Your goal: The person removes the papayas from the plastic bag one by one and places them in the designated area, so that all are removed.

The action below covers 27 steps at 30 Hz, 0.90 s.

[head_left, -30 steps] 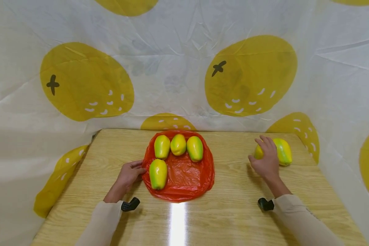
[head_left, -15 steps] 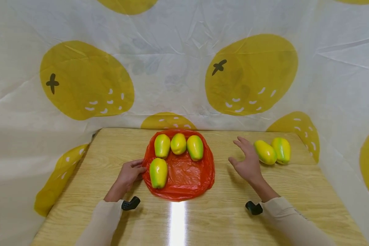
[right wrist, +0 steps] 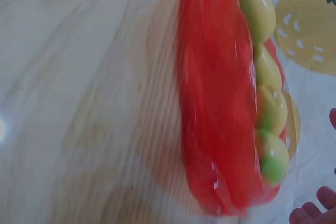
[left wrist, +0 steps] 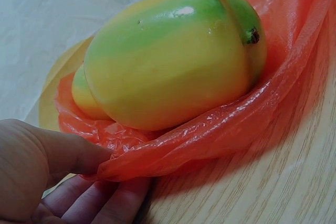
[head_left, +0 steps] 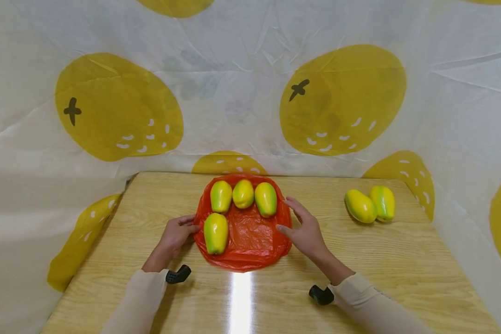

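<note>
Red, thin and crinkled, the plastic bag [head_left: 250, 236] lies spread flat on the pale wooden table [head_left: 401, 260], and the left hand [head_left: 176, 235] pinches its left edge between thumb and curled fingers; the wrist view shows that thumb [left wrist: 63, 153] pressing the film down on the fingers beneath, a hold that looks meant to keep the sheet from sliding; right beside that pinch lies the nearest green-and-yellow mango [head_left: 215, 233], its stem end turned away from the hand; three more mangoes [head_left: 243, 197] sit in a row along the far side of the bag, touching or nearly so. Over at the right edge of the bag hovers the right hand [head_left: 304, 229], fingers spread and relaxed, holding nothing, fingertips just by the rightmost of the three; whether it touches the plastic I cannot tell, since its wrist view is blurred. Well apart, near the table's far right corner, a pair of mangoes [head_left: 369, 205] lies side by side on the bare wood; behind everything hangs a white cloth printed with big yellow fruit [head_left: 342, 99].
</note>
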### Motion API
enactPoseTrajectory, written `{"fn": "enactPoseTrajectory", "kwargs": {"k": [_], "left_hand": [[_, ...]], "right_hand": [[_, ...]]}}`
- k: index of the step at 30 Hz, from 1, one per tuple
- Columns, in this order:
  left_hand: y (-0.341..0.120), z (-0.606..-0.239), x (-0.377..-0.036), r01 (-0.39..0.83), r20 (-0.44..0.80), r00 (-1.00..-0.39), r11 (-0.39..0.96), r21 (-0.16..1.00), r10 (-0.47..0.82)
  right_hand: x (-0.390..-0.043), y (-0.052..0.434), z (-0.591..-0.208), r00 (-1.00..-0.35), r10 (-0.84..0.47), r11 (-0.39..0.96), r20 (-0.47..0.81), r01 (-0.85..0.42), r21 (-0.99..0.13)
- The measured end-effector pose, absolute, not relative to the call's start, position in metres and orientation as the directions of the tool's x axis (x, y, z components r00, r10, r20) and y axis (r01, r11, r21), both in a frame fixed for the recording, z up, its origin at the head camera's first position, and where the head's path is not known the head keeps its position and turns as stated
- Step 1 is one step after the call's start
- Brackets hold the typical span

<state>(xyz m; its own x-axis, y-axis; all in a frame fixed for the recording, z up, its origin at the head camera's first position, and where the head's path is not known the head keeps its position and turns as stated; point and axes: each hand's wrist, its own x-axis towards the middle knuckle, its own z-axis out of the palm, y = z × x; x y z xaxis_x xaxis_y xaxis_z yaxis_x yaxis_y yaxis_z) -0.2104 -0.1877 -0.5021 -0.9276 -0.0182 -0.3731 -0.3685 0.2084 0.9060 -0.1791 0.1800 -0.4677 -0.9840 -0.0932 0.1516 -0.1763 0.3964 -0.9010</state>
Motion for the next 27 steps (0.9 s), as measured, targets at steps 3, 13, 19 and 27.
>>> {"fn": "enactPoseTrajectory", "kwargs": {"k": [3, 13, 19, 27], "left_hand": [[-0.188, -0.503, -0.211, -0.369, -0.373, -0.927, 0.208, 0.906, -0.022], [-0.188, -0.503, -0.211, -0.369, -0.374, -0.927, 0.211, 0.905, -0.014], [-0.187, -0.504, -0.212, -0.378, -0.381, -0.924, 0.199, 0.904, -0.022], [-0.187, -0.503, -0.212, -0.382, -0.385, -0.923, 0.191, 0.904, -0.021]], "right_hand": [[-0.176, 0.167, -0.468, -0.986, -0.114, 0.371, 0.121, -0.156, -0.916], [-0.170, 0.125, -0.472, -0.986, -0.162, 0.289, 0.045, -0.091, -0.953], [-0.170, 0.098, -0.479, -0.978, -0.210, 0.193, 0.007, -0.048, -0.980], [-0.169, 0.066, -0.483, -0.974, -0.217, 0.159, -0.060, 0.025, -0.987]]}}
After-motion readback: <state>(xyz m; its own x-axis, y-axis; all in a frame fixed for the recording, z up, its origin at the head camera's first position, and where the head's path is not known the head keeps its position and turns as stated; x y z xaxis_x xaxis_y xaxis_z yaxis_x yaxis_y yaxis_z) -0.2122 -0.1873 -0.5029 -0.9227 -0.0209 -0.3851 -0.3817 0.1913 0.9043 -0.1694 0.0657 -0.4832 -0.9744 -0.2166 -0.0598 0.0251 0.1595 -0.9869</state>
